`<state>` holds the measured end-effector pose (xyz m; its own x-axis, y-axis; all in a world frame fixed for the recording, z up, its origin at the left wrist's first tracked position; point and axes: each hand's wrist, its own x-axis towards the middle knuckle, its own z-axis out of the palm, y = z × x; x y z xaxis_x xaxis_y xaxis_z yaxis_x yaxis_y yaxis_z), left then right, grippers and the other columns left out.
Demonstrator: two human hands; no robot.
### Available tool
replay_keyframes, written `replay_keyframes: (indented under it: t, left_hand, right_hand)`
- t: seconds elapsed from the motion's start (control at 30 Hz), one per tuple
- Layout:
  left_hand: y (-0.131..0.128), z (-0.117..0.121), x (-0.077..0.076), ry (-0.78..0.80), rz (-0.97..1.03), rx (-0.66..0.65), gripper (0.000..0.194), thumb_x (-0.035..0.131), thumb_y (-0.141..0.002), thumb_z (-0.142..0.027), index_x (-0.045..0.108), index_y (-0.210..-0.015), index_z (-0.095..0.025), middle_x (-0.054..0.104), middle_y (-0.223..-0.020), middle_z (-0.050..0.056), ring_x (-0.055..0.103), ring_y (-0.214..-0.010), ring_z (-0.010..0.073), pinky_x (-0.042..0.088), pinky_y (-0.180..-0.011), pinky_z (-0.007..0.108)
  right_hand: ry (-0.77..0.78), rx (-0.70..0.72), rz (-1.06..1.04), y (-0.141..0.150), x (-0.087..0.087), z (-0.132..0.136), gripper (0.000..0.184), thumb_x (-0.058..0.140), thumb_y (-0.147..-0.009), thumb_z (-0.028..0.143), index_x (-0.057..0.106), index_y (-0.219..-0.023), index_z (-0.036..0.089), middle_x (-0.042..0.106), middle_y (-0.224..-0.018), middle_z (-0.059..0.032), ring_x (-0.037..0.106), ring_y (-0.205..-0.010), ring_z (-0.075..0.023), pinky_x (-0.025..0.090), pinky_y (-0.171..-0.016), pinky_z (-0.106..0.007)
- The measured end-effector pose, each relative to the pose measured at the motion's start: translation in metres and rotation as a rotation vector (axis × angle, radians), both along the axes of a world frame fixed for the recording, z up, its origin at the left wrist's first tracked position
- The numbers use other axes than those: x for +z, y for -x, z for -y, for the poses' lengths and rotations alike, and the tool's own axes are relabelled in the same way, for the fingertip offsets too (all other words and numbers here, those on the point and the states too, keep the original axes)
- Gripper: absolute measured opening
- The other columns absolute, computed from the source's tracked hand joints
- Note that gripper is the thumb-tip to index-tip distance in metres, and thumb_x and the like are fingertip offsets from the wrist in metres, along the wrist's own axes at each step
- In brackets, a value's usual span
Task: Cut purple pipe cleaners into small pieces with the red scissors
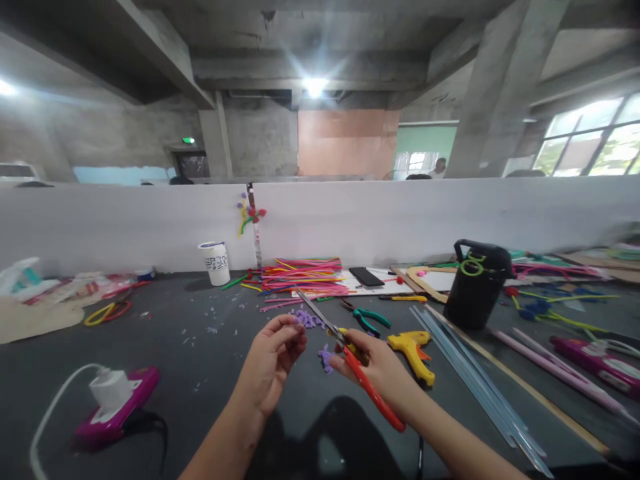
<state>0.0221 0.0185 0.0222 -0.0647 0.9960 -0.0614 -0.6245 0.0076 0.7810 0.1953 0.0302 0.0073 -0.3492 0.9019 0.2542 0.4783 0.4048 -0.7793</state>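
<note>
My right hand (387, 367) is closed around scissors (370, 388) with red handles, their long metal blades pointing up and to the left. Just left of the blades, my left hand (273, 353) has its thumb and fingertips pinched together; whatever sits between them is too small to make out. Behind the left fingertips lies a heap of short purple fuzzy pieces (311, 319). A smaller cluster of purple pieces (326, 359) rests on the dark table between my hands.
Beyond my hands lie coloured pipe cleaners (300, 275), a phone (367, 277) and green-handled pliers (370, 320). To the right are a yellow glue gun (414, 353), clear glue sticks (470, 380) and a black jug (475, 287). A purple power strip (143, 387) and white cup (216, 265) stand left.
</note>
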Motion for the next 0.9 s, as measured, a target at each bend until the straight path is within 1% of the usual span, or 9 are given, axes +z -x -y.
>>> replay_keyframes:
  t: [0.1, 0.2, 0.3, 0.37, 0.47, 0.6, 0.7, 0.8, 0.9]
  left_hand:
    - [0.002, -0.006, -0.005, 0.051, -0.016, -0.061, 0.012, 0.064, -0.059, -0.005, 0.059, -0.067, -0.013, 0.061, -0.062, 0.001, 0.056, -0.053, 0.0063, 0.047, -0.056, 0.016]
    - [0.005, -0.008, -0.01, 0.09, -0.013, -0.049, 0.011, 0.064, -0.06, -0.005, 0.06, -0.066, -0.012, 0.061, -0.064, 0.001, 0.057, -0.057, 0.0066, 0.048, -0.059, 0.016]
    - [0.004, -0.009, -0.014, 0.097, -0.03, -0.042, 0.011, 0.065, -0.06, -0.006, 0.06, -0.067, -0.013, 0.061, -0.066, 0.002, 0.056, -0.057, 0.0071, 0.048, -0.058, 0.016]
    - [0.002, -0.008, -0.018, 0.089, -0.047, -0.052, 0.012, 0.066, -0.06, -0.007, 0.06, -0.068, -0.013, 0.061, -0.067, 0.002, 0.057, -0.059, 0.0074, 0.048, -0.06, 0.016]
    - [0.003, -0.005, -0.022, 0.098, -0.075, -0.064, 0.012, 0.067, -0.06, -0.008, 0.06, -0.068, -0.014, 0.061, -0.067, 0.001, 0.056, -0.061, 0.0072, 0.047, -0.061, 0.015]
    - [0.01, 0.003, -0.025, 0.125, -0.124, -0.053, 0.01, 0.067, -0.061, -0.011, 0.06, -0.068, -0.014, 0.06, -0.066, -0.001, 0.054, -0.057, 0.006, 0.045, -0.057, 0.014]
    - [0.016, 0.012, -0.025, 0.118, -0.133, -0.04, 0.01, 0.067, -0.062, -0.013, 0.061, -0.069, -0.015, 0.059, -0.064, -0.002, 0.053, -0.054, 0.0055, 0.043, -0.055, 0.014]
    - [0.023, 0.021, -0.022, 0.131, -0.122, 0.003, 0.011, 0.068, -0.059, -0.012, 0.06, -0.067, -0.015, 0.058, -0.061, -0.002, 0.052, -0.052, 0.0053, 0.042, -0.052, 0.014]
    - [0.032, 0.027, -0.019, 0.134, -0.113, 0.009, 0.011, 0.068, -0.059, -0.013, 0.061, -0.066, -0.015, 0.058, -0.062, -0.001, 0.052, -0.052, 0.0059, 0.041, -0.052, 0.014]
  right_hand:
    - [0.039, -0.003, 0.046, -0.003, -0.01, -0.004, 0.025, 0.057, -0.069, 0.041, 0.049, -0.072, 0.018, 0.044, -0.061, 0.0048, 0.037, -0.055, -0.0093, 0.029, -0.049, -0.019]
    - [0.052, -0.022, 0.088, -0.006, -0.012, -0.005, 0.025, 0.059, -0.068, 0.041, 0.049, -0.071, 0.018, 0.046, -0.06, 0.0049, 0.036, -0.054, -0.0089, 0.029, -0.05, -0.019]
    - [0.049, -0.057, 0.105, -0.007, -0.009, -0.004, 0.03, 0.061, -0.064, 0.044, 0.046, -0.065, 0.018, 0.043, -0.059, 0.0056, 0.034, -0.054, -0.0085, 0.028, -0.049, -0.019]
    - [0.071, -0.06, 0.096, -0.009, -0.006, -0.003, 0.031, 0.061, -0.065, 0.045, 0.045, -0.064, 0.018, 0.041, -0.057, 0.0061, 0.032, -0.053, -0.0081, 0.027, -0.048, -0.019]
    - [0.1, -0.04, 0.093, -0.014, -0.002, -0.004, 0.029, 0.059, -0.066, 0.044, 0.047, -0.064, 0.018, 0.038, -0.057, 0.0061, 0.031, -0.053, -0.0081, 0.027, -0.048, -0.018]
    - [0.183, 0.005, 0.072, -0.016, 0.002, -0.009, 0.026, 0.06, -0.066, 0.04, 0.046, -0.065, 0.018, 0.041, -0.059, 0.0056, 0.035, -0.054, -0.0082, 0.029, -0.051, -0.019]
    - [0.245, 0.063, 0.034, -0.006, 0.002, -0.012, 0.021, 0.056, -0.068, 0.036, 0.046, -0.067, 0.017, 0.042, -0.06, 0.0051, 0.036, -0.055, -0.0086, 0.03, -0.051, -0.019]
    - [0.271, 0.126, -0.007, 0.01, 0.001, -0.009, 0.016, 0.052, -0.07, 0.032, 0.047, -0.07, 0.017, 0.04, -0.061, 0.0049, 0.036, -0.056, -0.0088, 0.029, -0.05, -0.019]
    - [0.316, 0.17, -0.074, 0.024, 0.0, 0.0, 0.012, 0.051, -0.066, 0.025, 0.046, -0.072, 0.017, 0.039, -0.062, 0.0049, 0.036, -0.057, -0.0088, 0.03, -0.051, -0.019]
